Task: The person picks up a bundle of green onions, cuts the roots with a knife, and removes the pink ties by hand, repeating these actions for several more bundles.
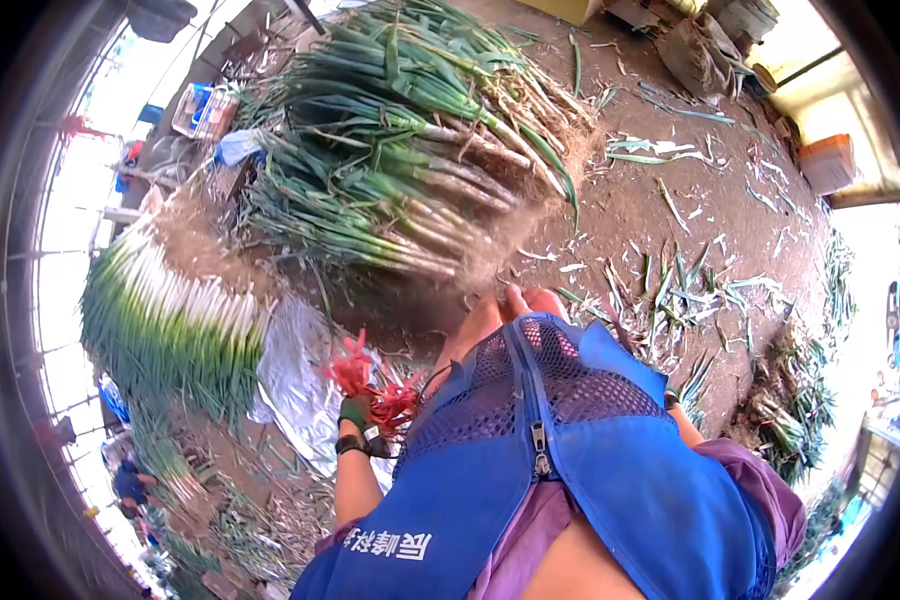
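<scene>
My left hand (pixel 358 412), in a dark green glove with a black band at the wrist, is low on the left beside my blue vest (pixel 450 460). It appears closed on a bunch of red plastic strips (pixel 396 402), which fan out ahead of it and to its right; the fingers are partly covered. Of my right hand (pixel 673 398) only the glove cuff shows at the vest's right edge, its fingers hidden behind the vest. In front of my feet lies a big heap of untrimmed green onions (pixel 390 150) with soil on the roots.
Cleaned green onions (pixel 195 320) with white stems lie in a row at left, beside silvery plastic sheeting (pixel 305 375). Leaf scraps (pixel 680 290) litter the dirt floor. More onions (pixel 785 410) are piled at right. Another person (pixel 130 485) is at far lower left.
</scene>
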### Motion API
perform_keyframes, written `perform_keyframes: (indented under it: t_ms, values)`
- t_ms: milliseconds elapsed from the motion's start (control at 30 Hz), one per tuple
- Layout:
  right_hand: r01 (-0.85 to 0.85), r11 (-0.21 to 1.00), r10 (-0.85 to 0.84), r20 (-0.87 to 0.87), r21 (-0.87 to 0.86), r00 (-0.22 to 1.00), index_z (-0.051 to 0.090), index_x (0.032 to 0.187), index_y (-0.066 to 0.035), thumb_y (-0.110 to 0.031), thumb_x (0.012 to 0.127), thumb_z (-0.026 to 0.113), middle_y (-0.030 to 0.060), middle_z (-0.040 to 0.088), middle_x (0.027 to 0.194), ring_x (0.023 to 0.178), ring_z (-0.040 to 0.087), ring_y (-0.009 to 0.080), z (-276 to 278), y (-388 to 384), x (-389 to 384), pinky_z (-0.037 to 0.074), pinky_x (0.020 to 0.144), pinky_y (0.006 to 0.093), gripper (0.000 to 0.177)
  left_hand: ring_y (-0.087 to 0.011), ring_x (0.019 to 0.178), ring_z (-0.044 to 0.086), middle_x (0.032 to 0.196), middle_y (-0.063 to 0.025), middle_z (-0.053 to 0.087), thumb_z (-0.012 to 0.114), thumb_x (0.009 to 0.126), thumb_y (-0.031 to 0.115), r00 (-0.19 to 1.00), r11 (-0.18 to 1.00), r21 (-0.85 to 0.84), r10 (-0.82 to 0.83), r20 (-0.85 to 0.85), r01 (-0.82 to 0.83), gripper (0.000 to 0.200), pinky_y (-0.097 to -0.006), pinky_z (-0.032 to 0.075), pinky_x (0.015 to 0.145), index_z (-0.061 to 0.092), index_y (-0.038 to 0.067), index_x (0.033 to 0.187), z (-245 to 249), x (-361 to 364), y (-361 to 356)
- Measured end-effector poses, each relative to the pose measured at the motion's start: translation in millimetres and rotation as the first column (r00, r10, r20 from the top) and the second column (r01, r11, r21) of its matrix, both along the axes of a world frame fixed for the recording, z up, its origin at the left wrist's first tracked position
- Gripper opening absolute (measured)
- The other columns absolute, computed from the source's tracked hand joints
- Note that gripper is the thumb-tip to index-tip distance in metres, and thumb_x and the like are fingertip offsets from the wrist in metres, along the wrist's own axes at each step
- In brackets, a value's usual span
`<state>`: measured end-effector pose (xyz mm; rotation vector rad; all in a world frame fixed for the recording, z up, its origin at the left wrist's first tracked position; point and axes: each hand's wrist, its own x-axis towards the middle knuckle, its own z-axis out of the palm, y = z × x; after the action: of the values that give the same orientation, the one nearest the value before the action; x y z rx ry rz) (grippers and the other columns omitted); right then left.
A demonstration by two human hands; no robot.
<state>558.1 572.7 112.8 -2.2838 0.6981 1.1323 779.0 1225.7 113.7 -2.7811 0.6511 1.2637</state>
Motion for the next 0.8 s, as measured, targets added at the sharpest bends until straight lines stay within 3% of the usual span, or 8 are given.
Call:
perform_keyframes:
  t_ms: [33,67,100,333,433,567,733,800]
  values:
    - [0.121,0.991,-0.122,0.028,0.052,0.992,0.070,0.098,-0.007,-0.031,0.084,0.059,0.0170,0.068,0.095,0.090,0.066,0.0314,4,14,21,0.053,0.078,0.0417,0.030,-0.0313,0.095,0.066,0.103,-0.0129,0.068,0.048,0.089,0.027,0.993,0.994,0.056,-0.085,-0.076,0.089,0.029,-0.0407,0.052,0.081,0.068,0.015,0.105,-8,-5,-6]
    - [0.215,0.971,-0.221,0.053,0.100,0.974,0.070,0.099,-0.007,-0.031,0.084,0.059,0.0167,0.068,0.095,0.090,0.066,0.0307,11,27,41,0.053,0.077,0.0412,0.030,-0.0310,0.095,0.066,0.102,-0.0116,0.069,0.046,0.089,0.024,0.984,0.990,0.079,0.128,-0.123,-0.118,0.029,-0.0404,0.053,0.078,0.068,0.016,0.106,2,-13,-21]
    - [0.265,0.954,-0.277,0.071,0.142,0.958,0.069,0.099,-0.007,-0.031,0.084,0.059,0.0163,0.068,0.094,0.089,0.066,0.0300,18,38,59,0.053,0.077,0.0408,0.030,-0.0304,0.095,0.066,0.103,-0.0116,0.069,0.046,0.088,0.022,0.989,0.991,0.113,0.085,-0.118,-0.071,0.029,-0.0407,0.054,0.077,0.068,0.016,0.105,-6,-22,-20]
    - [0.308,0.908,-0.354,0.129,0.283,0.926,0.068,0.102,-0.007,-0.031,0.086,0.059,0.0139,0.068,0.091,0.084,0.065,0.0251,51,68,115,0.052,0.074,0.0374,0.030,-0.0267,0.097,0.066,0.105,-0.0096,0.068,0.060,0.072,0.023,0.980,0.975,0.199,-0.062,-0.191,0.101,0.042,-0.0372,0.054,0.080,0.064,0.017,0.114,-20,-55,-5]
    - [0.316,0.902,-0.370,0.148,0.293,0.917,0.067,0.103,-0.007,-0.031,0.086,0.059,0.0129,0.068,0.089,0.083,0.065,0.0230,59,63,126,0.052,0.073,0.0359,0.030,-0.0294,0.099,0.065,0.110,-0.0134,0.066,0.068,0.076,0.038,0.976,0.979,0.144,0.165,-0.140,-0.144,0.045,-0.0386,0.053,0.082,0.063,0.016,0.115,-59,-64,17]
    - [0.324,0.894,-0.393,0.195,0.311,0.899,0.066,0.105,-0.007,-0.031,0.087,0.059,0.0115,0.068,0.088,0.080,0.065,0.0202,68,61,160,0.052,0.071,0.0340,0.030,-0.0342,0.100,0.063,0.110,-0.0180,0.065,0.067,0.077,0.037,0.870,0.878,0.114,0.477,-0.123,-0.466,0.047,-0.0426,0.052,0.081,0.061,0.012,0.116,-91,-42,5]
    - [0.037,0.884,-0.232,0.370,0.465,0.900,0.065,0.107,-0.007,-0.030,0.088,0.059,0.0086,0.068,0.085,0.072,0.064,0.0168,33,122,285,0.052,0.067,0.0314,0.030,-0.0331,0.080,0.067,0.093,-0.0147,0.070,0.058,0.082,0.033,0.904,0.901,-0.113,0.425,0.042,-0.418,0.032,-0.0435,0.052,0.067,0.065,0.008,0.101,-199,12,9]
    - [0.122,0.864,-0.220,0.147,0.489,0.964,0.064,0.107,-0.008,-0.030,0.088,0.059,0.0102,0.067,0.085,0.073,0.064,0.0174,23,158,347,0.052,0.069,0.0321,0.029,-0.0324,0.079,0.066,0.092,-0.0141,0.069,0.057,0.083,0.034,0.787,0.780,-0.115,0.616,-0.035,-0.615,0.032,-0.0430,0.052,0.066,0.065,0.008,0.101,-239,50,-1]
